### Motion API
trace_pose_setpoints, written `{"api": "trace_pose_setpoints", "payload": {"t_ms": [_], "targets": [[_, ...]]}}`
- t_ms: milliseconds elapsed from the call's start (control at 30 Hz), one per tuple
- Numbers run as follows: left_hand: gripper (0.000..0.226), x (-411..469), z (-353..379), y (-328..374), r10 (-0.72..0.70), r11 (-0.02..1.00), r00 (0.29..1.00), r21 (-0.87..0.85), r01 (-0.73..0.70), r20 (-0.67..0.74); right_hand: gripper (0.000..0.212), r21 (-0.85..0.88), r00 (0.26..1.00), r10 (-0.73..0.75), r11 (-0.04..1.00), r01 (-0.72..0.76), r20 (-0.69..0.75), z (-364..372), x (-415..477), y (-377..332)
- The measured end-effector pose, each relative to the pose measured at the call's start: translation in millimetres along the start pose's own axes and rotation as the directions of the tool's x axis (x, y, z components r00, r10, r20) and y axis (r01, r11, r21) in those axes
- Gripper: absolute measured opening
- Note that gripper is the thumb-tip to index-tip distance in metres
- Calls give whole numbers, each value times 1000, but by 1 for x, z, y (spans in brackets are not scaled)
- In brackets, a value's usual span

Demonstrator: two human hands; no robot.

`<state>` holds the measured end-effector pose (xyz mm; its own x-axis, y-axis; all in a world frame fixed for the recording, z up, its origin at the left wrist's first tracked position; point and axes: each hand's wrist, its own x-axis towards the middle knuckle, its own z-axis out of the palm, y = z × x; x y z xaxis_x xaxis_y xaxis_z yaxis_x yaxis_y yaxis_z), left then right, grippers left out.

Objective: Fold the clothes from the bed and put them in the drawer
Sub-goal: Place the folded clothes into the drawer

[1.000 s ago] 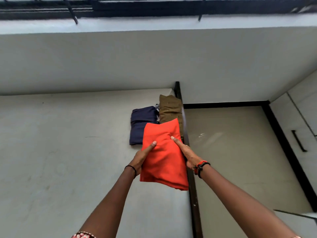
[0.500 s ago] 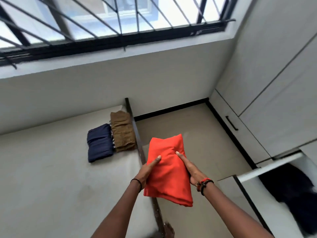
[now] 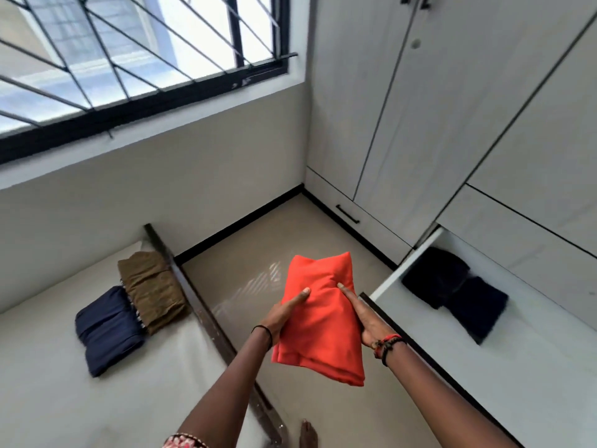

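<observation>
- Indoors, a pale room: a barred window (image 3: 135, 59) with a black frame sits high on the wall, and a white wardrobe (image 3: 452, 124) with flat doors fills the right side.
- Glossy beige floor (image 3: 255, 250), edged by black skirting, runs between the bed and the wardrobe.
- The bed (image 3: 48, 399), at left, shows a smooth off-white surface, with a dark wooden rail (image 3: 200, 305) along its edge.
- Two folded bundles lie side by side on the bed near the rail. The navy bundle (image 3: 108, 329), soft and rounded, touches the creased brown bundle (image 3: 151, 292).
- The drawer (image 3: 436, 350) stands pulled out at lower right, white inside, holding blurred dark clothes (image 3: 452, 292).
- The orange cloth (image 3: 319, 318), folded into a plump, smooth rectangle, is held in the air above the floor, between bed and drawer and just beside the drawer's corner.
- The left hand (image 3: 284, 315) grips the cloth's left edge, thumb on top and fingers underneath, with a black band at the wrist.
- The right hand (image 3: 365, 318) grips the right edge likewise, with red and black bands at the wrist.
- A bare foot (image 3: 308, 434) shows at the bottom edge.
</observation>
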<state>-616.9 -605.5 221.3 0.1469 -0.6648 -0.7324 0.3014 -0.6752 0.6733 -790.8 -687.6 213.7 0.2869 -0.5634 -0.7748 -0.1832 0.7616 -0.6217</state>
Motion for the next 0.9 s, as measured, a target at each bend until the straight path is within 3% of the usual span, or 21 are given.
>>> {"api": "trace_pose_setpoints", "payload": {"t_ms": [133,233,367,700,900], "targets": [[83,6,42,13,-22,997,996,77,16,82,82,102,999,-15,995,19,-39,-42,-12,-1],[68,13,84,25,-18,989,990,151,-3,139,93,172,994,-24,984,42,-105,-83,-19,-3],[43,28,144,35,-45,974,982,227,2,183,78,257,987,-29,964,69,-158,-137,-31,-4],[103,98,332,13,-168,933,962,348,85,216,80,333,957,31,940,70,-289,-328,-27,-1],[90,133,431,1,-252,902,928,415,123,273,60,420,940,98,906,51,-325,-420,-20,9]]}}
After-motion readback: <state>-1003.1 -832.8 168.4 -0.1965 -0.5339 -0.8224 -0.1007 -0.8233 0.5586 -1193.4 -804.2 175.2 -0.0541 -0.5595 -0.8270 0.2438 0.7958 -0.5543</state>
